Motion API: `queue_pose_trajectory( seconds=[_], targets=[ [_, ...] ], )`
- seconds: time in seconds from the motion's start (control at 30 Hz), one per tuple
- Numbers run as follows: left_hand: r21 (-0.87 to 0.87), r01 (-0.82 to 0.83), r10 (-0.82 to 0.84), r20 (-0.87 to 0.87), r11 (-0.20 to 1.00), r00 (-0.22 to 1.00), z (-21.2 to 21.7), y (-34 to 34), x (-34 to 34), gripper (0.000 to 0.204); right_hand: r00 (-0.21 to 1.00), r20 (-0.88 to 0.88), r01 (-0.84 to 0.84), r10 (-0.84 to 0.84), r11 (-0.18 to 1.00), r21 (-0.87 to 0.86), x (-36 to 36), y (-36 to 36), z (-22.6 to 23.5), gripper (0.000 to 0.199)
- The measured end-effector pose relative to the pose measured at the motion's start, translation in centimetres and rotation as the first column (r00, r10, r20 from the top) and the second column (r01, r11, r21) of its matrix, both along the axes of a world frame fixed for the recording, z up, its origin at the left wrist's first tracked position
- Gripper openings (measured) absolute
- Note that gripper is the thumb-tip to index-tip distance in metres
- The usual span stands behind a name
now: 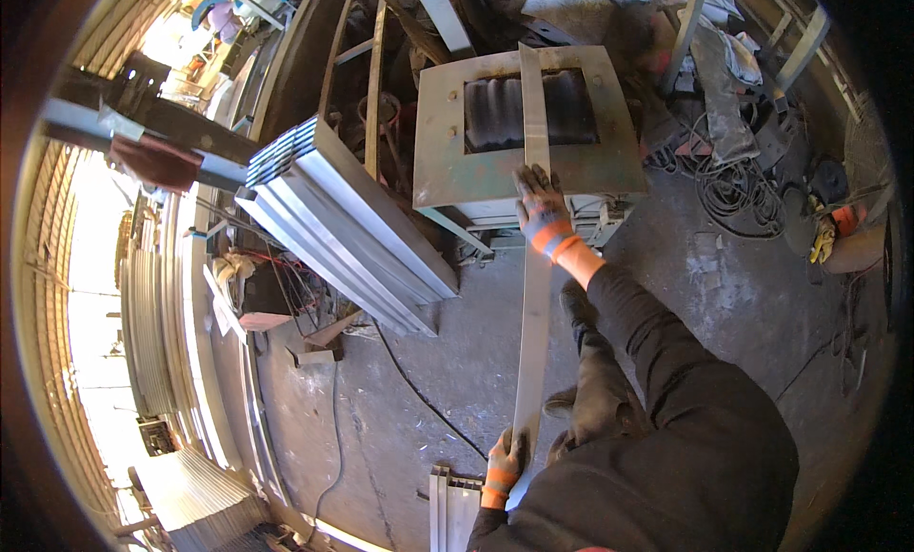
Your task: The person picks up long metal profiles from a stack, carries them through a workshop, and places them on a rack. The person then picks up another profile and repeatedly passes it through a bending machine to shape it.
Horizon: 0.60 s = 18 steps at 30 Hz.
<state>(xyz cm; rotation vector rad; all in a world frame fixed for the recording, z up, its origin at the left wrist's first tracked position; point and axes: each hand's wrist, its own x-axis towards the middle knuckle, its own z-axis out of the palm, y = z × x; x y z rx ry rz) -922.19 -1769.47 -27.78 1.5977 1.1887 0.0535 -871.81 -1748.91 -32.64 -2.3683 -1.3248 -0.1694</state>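
A long flat metal strip (535,314) runs from near my body up across the top of a grey metal box-like machine (433,176) with a dark rectangular opening. My left hand (505,461), in an orange and grey work glove, is closed around the strip's near part. Farther up, just at the machine's front edge, my right hand (545,214) lies on the strip in a matching glove with its fingers stretched out. The strip's far end passes over the dark opening (486,109). My forearm and dark clothing cover part of the floor.
A tall bundle of metal profiles (362,228) leans left of the machine. More profiles (452,509) stand beside my left hand. A dark cable (409,385) crosses the floor, and coiled cable (738,195) lies at right. Long stock (152,314) is stacked at far left.
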Motion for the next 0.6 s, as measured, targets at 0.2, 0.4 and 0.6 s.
queue_pose_trajectory(
  seconds=[0.2, 0.4, 0.6],
  targets=[
    [-0.205, -0.117, 0.076, -0.194, 0.972, 0.978, 3.7, -7.3, -11.5, 0.049, 0.994, -0.109, -0.026, 0.021, 0.999, -0.046, -13.9, -8.6, 1.9, 0.075],
    [-0.204, -0.038, 0.010, -0.137, 0.978, 0.991, 3.5, -6.9, -15.1, 0.057, 0.973, -0.210, -0.057, 0.098, 0.980, 0.190, -13.7, -11.0, 2.6, 0.087],
    [-0.481, 0.025, -0.040, -0.021, 0.876, 0.999, -2.9, 2.1, -5.2, 0.066, 0.937, -0.347, 0.139, 0.039, 0.870, 0.473, -1.6, -2.1, -0.3, 0.089]
  ],
)
